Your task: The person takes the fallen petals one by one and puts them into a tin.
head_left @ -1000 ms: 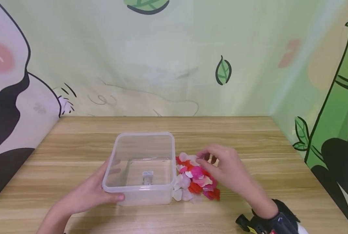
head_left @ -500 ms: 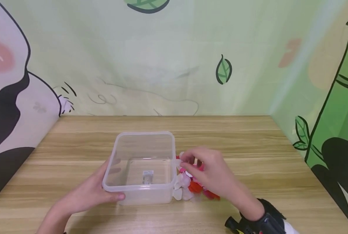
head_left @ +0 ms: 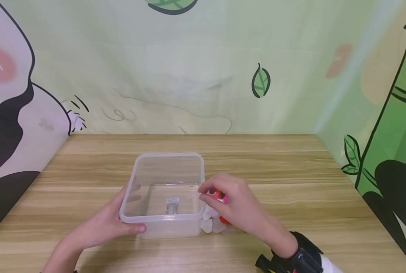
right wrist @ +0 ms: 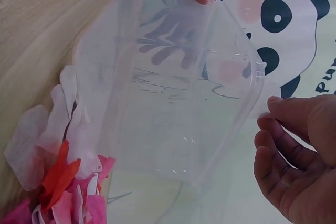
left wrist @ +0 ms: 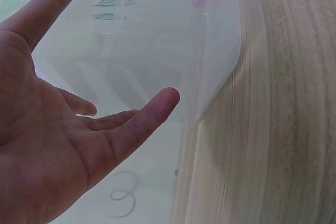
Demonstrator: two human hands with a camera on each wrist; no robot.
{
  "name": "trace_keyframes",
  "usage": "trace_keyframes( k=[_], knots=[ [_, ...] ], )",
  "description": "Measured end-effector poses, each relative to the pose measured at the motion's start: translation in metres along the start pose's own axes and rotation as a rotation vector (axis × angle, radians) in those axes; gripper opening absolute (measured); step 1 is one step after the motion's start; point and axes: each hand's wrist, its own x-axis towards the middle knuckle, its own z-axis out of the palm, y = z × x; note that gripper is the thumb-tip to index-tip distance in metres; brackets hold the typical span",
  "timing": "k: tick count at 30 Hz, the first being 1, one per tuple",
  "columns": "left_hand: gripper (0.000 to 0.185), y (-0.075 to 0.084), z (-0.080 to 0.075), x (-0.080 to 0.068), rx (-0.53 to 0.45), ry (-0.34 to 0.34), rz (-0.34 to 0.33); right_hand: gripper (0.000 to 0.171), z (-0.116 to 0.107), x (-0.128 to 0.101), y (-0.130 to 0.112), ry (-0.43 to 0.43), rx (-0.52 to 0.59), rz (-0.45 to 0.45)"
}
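Note:
A clear plastic box (head_left: 169,218) stands uncovered on the table. My left hand (head_left: 109,218) holds its left side, thumb against the front wall and fingers spread along the side; they show through the plastic. At the box's right rim, my right hand (head_left: 235,203) pinches a thin white petal (right wrist: 266,109) between thumb and forefinger, its other fingers curled loosely. Beside the box's right wall lies a pile of white, pink and red artificial petals (head_left: 208,224), partly hidden under the right hand.
A small pale label-like patch (head_left: 172,206) shows inside the box near its front wall. The wooden table (head_left: 264,155) ends at a printed cloth backdrop (head_left: 203,76) with pandas and leaves. A black wrist strap (head_left: 303,256) sits on the right forearm.
My right hand has moved left from over the petal pile to the box's right rim, carrying the white petal. The left hand and the box have stayed in place.

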Motion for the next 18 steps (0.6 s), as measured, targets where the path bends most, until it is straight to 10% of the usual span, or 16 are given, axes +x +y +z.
trace_keyframes(
  k=[18],
  knots=[
    [0.123, 0.001, 0.002, -0.001, -0.043, -0.001, 0.017, 0.025, -0.021, -0.005, 0.013, 0.017, -0.071, 0.109]
  ],
)
